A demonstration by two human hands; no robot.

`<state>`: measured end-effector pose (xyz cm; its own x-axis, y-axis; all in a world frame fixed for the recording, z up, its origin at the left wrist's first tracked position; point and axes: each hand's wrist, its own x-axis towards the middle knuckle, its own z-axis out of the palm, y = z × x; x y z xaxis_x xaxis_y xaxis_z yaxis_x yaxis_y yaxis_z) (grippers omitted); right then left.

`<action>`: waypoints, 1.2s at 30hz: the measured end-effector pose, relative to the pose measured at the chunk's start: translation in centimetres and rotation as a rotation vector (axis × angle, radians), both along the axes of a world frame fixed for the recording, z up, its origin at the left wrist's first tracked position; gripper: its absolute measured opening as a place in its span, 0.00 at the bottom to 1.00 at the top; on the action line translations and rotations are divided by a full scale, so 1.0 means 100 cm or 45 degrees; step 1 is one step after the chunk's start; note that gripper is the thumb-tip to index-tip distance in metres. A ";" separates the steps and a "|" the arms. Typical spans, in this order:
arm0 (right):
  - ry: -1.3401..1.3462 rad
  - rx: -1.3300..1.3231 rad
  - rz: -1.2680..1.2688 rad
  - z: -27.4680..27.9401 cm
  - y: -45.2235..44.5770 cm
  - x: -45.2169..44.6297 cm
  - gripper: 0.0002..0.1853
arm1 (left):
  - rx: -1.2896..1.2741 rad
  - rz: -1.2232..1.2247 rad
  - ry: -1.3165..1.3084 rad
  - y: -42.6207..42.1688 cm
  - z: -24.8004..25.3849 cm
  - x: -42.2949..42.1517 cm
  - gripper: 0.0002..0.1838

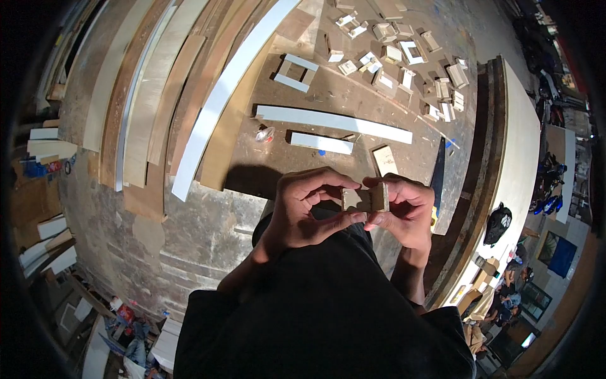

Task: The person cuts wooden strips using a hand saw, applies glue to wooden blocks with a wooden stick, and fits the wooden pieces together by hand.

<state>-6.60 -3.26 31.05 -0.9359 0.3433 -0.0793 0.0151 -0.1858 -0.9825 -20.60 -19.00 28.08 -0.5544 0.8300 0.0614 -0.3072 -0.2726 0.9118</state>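
A small wooden piece (361, 200) with upright end boards is held up close in front of my body. My left hand (310, 205) pinches its left end between thumb and fingers. At its right end, the thumb and fingers of my right hand (406, 208) grip the end board. Just beyond my right hand a short wooden block (384, 160) lies on the tabletop. Farther off are a short white strip (322, 143) and a longer white strip (334, 123).
Long boards (158, 95) lie side by side at the left. Several small wooden assemblies (404, 54) are scattered at the far right, and a rectangular frame (296, 72) sits nearer. A handsaw (438, 167) lies at the right. A pale panel (511, 158) stands beyond it, with a black object (499, 224) on it.
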 end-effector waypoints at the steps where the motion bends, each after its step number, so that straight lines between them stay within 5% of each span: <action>1: 0.001 0.000 -0.020 0.000 -0.001 0.000 0.22 | 0.003 0.000 0.002 -0.001 0.001 0.000 0.19; 19: -0.005 -0.374 0.031 0.001 -0.014 0.018 0.23 | 0.059 0.027 0.093 -0.021 0.011 0.013 0.19; 25: 0.087 -0.160 0.061 -0.004 -0.019 0.017 0.20 | -0.063 -0.032 0.259 -0.025 0.020 0.014 0.19; 36: -0.034 -0.174 0.016 -0.018 -0.027 0.011 0.16 | -0.118 -0.013 -0.183 -0.029 -0.007 0.023 0.17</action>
<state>-5.49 -5.93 29.28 -0.9369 0.3159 -0.1498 0.0444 -0.3174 -0.9472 -18.34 -21.93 27.40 -0.5436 0.8339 -0.0954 -0.4386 -0.1853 0.8794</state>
